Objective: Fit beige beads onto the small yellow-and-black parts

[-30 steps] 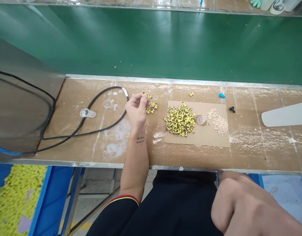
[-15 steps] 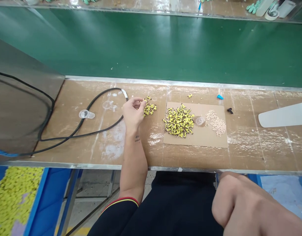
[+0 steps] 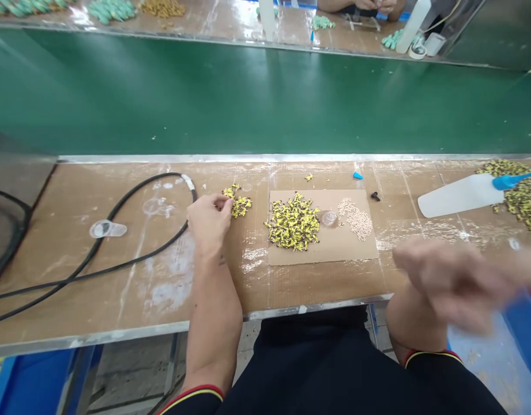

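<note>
My left hand [image 3: 210,222] rests on the brown worktop [image 3: 131,271] with its fingers curled in a pinch at the edge of a small heap of yellow-and-black parts [image 3: 237,202]. Whether the pinch holds a part is hidden. A cardboard sheet [image 3: 334,248] to the right carries a bigger pile of the same yellow-and-black parts [image 3: 293,222], a small clear cap [image 3: 329,218] and a heap of tiny beige pieces [image 3: 356,217]. My right hand [image 3: 451,282] hovers over the front right edge of the worktop, smeared by motion, its fingers unreadable.
A black cable [image 3: 96,253] loops across the left of the worktop beside a clear plastic piece [image 3: 106,229]. A white scoop with a blue handle [image 3: 462,195] lies at the right by more yellow parts [image 3: 522,193]. A green conveyor belt [image 3: 256,98] runs behind; another person's hands [image 3: 377,6] work beyond it.
My right hand has risen from my lap up to the worktop's front right edge, moving fast. The view has tilted up and shifted right. My left hand stays at the small heap.
</note>
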Motion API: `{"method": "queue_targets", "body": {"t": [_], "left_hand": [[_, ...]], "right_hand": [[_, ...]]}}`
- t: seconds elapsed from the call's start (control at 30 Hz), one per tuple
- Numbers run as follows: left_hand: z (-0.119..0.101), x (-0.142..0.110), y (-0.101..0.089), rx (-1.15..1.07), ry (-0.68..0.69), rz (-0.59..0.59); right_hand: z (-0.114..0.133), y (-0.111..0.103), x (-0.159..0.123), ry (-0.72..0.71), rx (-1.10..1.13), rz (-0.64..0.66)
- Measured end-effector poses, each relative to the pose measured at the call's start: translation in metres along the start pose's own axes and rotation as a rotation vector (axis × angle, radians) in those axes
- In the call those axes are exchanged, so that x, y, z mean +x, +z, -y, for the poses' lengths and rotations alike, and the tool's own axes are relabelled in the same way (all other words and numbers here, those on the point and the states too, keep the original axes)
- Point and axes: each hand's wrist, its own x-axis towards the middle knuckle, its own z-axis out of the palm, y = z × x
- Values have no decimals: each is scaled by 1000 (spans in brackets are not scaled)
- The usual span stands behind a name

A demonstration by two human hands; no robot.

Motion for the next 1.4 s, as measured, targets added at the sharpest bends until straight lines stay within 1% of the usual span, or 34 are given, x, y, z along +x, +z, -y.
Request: {"method": "queue_targets", "body": {"t": [0.03, 0.07, 0.1, 0.13, 0.17, 0.2, 0.23, 0.3, 0.37, 0.4, 0.43, 0.5, 0.6, 0.77, 0.83, 0.9, 0.97, 1.0, 1.07, 1.23, 1.4], "left_hand": [[-3, -1, 0, -31, 22, -32], [-7, -3, 1, -78, 50, -70], [-12, -6, 2, -133, 90, -98], [-18, -10, 4, -188, 143, -99], [-25, -14, 6, -232, 211, -55], [-32, -18, 8, -253, 293, 31], [-38, -22, 9, -253, 377, 139], [-48, -29, 11, -198, 516, 366], [-53, -34, 11, -121, 583, 544], [-54, -35, 10, -87, 598, 607], [-54, -36, 9, -62, 607, 651], [-53, -37, 8, -39, 623, 682], [-49, -37, 11, -45, 643, 660], [-47, -36, 20, -67, 649, 625], [-47, -36, 23, -71, 648, 615], [-46, -36, 25, -76, 652, 598], [-45, -37, 28, -70, 671, 579], [-44, -37, 29, -63, 685, 568], [-43, -37, 32, -48, 709, 545], [-45, -37, 33, -20, 734, 527], [-49, -40, 28, 31, 741, 524]], "right_hand": [[-25, -5, 12, -7, -51, -141], [-51, -10, 24, 27, -135, -220], [-76, -14, 35, 97, -234, -216], [-100, -17, 43, 174, -315, -196], [-120, -19, 48, 235, -371, -176], [-136, -19, 51, 273, -412, -162], [-148, -18, 50, 281, -450, -143], [-161, -16, 45, 303, -534, -26], [-166, -14, 39, 349, -627, 123], [-166, -14, 37, 376, -666, 178], [-166, -13, 36, 399, -694, 210], [-167, -12, 36, 418, -725, 217], [-169, -9, 39, 413, -759, 213], [-173, -6, 38, 367, -880, 248], [-173, -8, 36, 300, -831, 205], [-171, -10, 35, 201, -720, 114], [-165, -10, 34, 99, -616, 33], [-161, -8, 34, 58, -583, 14], [-153, -1, 34, -9, -546, 32], [-138, 23, 32, -106, -558, 182], [-135, 31, 30, -171, -673, 212]]}}
